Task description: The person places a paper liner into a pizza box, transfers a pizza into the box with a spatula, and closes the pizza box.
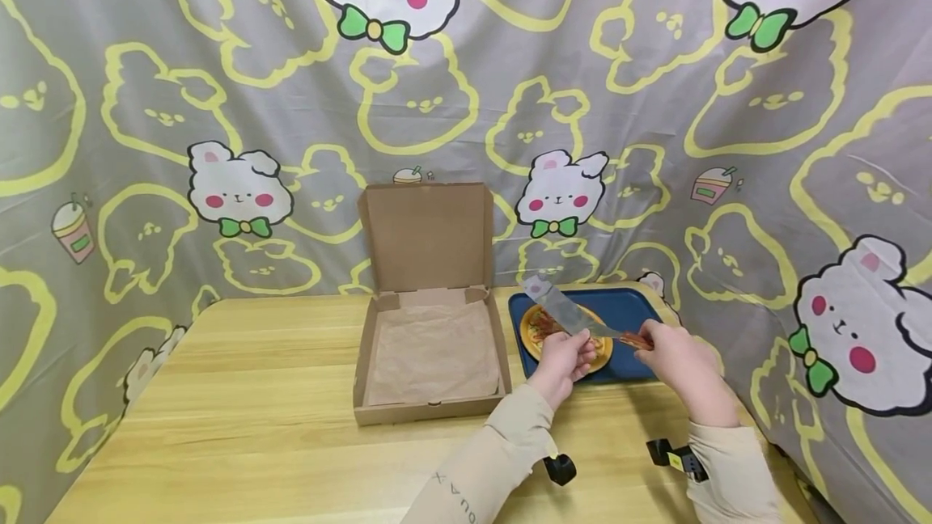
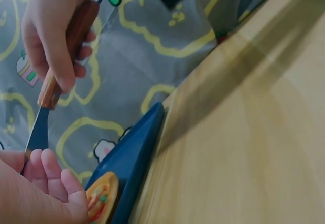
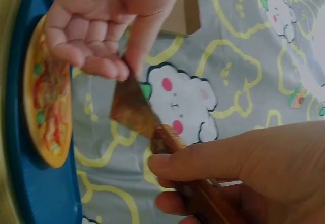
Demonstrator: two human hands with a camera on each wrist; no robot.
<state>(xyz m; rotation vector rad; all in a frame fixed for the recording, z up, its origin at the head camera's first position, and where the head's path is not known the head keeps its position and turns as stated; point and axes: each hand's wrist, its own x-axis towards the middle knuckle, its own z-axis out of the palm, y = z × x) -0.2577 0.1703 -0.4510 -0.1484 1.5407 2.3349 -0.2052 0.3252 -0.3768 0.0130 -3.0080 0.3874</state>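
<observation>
A long metal spatula with a wooden handle is held tilted above a small pizza. My right hand grips the handle, thumb along its side in the right wrist view. With thumb and fingertips, my left hand pinches the blade near its base. The pizza, topped with red and green pieces, lies on the left part of a blue tray. My left hand and the blade cover part of the pizza in the head view.
Left of the tray stands an open cardboard pizza box, its lid upright against the patterned curtain. Brown paper lines the box. Everything rests on a light wooden table, with curtain at the back and both sides.
</observation>
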